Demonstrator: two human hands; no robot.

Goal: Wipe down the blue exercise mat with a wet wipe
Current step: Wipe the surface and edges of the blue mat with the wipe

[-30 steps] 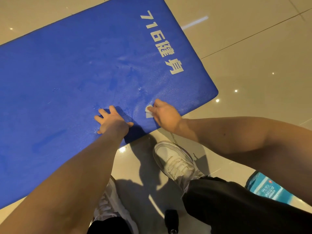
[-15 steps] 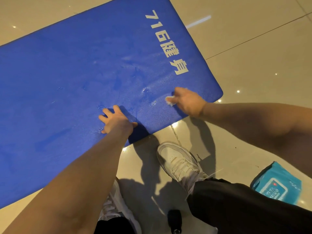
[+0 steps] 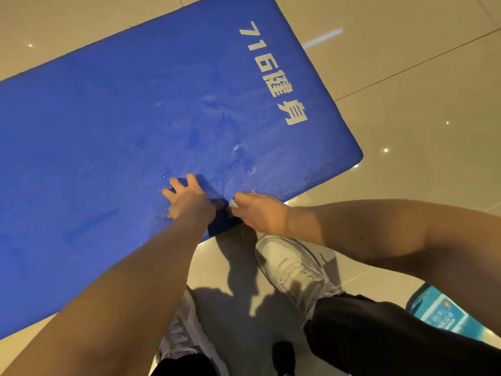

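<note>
Head view onto blue exercise mat (image 3: 108, 131) beneath both hands. Pressing its near edge with left hand (image 3: 189, 198), fingers spread flat; pinching white wet wipe (image 3: 233, 204) against it with right hand (image 3: 260, 213), just beside the left. Teal wipes pack (image 3: 444, 316) on floor below right forearm.

Blue exercise mat (image 3: 108, 158): pale block print reads "716健身". It runs in a single line along the mat's short end, beyond the right hand (image 3: 260, 213) and up and right of the left hand (image 3: 189, 199). The digits lie farthest from the hands, the characters nearest.

Teal wipes pack (image 3: 444, 313), on the floor behind and right of the right hand: a light label panel bears a large figure ending in "9%", apparently "99.9%". Smaller lines beneath are too blurred to read.
</note>
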